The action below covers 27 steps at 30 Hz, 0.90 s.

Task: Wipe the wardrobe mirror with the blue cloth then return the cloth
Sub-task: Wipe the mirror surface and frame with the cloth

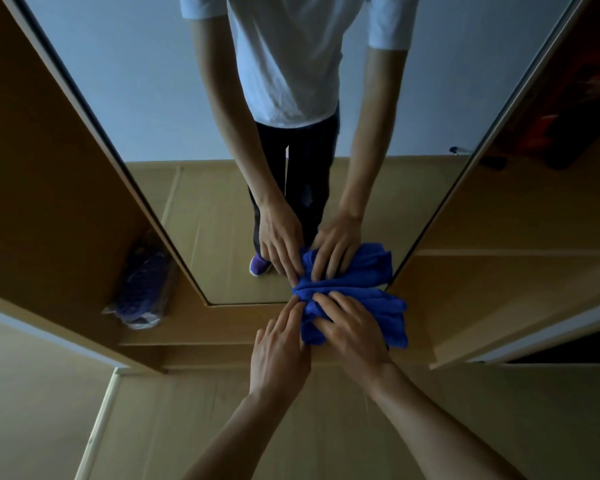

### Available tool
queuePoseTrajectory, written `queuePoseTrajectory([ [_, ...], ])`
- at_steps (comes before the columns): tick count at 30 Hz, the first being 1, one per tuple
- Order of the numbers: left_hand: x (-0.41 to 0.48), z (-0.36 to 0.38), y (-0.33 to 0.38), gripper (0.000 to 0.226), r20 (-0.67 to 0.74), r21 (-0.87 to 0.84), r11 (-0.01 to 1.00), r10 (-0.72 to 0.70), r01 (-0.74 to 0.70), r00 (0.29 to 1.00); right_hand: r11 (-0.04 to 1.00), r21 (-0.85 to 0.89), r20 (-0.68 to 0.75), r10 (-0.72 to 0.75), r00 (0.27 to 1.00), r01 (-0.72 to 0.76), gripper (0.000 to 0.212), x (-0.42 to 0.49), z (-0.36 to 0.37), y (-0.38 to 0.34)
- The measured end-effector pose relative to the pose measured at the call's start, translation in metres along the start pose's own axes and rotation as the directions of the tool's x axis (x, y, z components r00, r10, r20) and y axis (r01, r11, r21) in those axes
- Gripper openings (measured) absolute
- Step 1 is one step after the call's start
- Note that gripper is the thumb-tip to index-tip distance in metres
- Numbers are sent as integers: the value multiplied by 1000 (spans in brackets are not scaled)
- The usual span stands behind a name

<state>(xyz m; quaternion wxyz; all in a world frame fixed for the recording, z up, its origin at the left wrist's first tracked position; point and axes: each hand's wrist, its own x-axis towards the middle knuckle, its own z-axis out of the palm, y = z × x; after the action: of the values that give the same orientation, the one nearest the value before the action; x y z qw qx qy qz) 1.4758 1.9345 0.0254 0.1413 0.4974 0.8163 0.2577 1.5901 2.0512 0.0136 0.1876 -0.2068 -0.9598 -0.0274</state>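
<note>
Over on the left the wardrobe's side panel (pixel 49 168) runs down to a clear bag of purple shoes (pixel 146 282) lying at its foot, just beside the mirror (pixel 146 98). At the glass's lower edge the person's left hand (pixel 279 348) reaches in with straight fingers, its tips touching the left end of the bundle and pinching nothing. The right hand (pixel 355 336) lies spread flat on top, pressing down without curling round it. Under it sits the blue cloth (pixel 392 317), bunched against the bottom right corner of the mirror, where glass meets frame. It looks soft, light and limp, likely to slide easily on glass and to flop if lifted by one corner, so I would gather it across the thick middle folds under the palm. Its creases and long axis run roughly along the mirror's bottom edge, the narrow gathered end pointing left and the loose, wider end fanning right toward the wardrobe shelf (pixel 499 271).
</note>
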Motion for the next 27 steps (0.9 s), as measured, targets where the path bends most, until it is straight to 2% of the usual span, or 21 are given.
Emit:
queuePoseTrajectory([
  [6, 11, 13, -10, 75, 155, 4, 998, -58, 59, 986, 992, 72, 118, 90, 989, -99, 40, -8, 19, -5],
  [13, 0, 12, 0, 77, 185, -73, 995, -60, 75, 981, 985, 142, 319, 51, 946, -101, 39, -8, -3, -2],
  [18, -15, -13, 32, 86, 65, -128, 992, 31, -22, 997, 994, 90, 294, 35, 955, -64, 35, -7, -55, -2],
  [21, -16, -37, 57, 80, -1, -144, 987, 67, -66, 998, 995, 89, 234, 14, 972, -36, 29, 1, -96, 3],
  [25, -13, -77, 92, 68, -99, -139, 975, 161, -174, 982, 993, 111, 160, 13, 987, -31, 43, 8, -155, 7],
  [27, -10, -99, 111, 65, -147, -130, 961, 224, -243, 964, 991, 124, 105, 33, 994, -46, 42, 13, -186, 11],
])
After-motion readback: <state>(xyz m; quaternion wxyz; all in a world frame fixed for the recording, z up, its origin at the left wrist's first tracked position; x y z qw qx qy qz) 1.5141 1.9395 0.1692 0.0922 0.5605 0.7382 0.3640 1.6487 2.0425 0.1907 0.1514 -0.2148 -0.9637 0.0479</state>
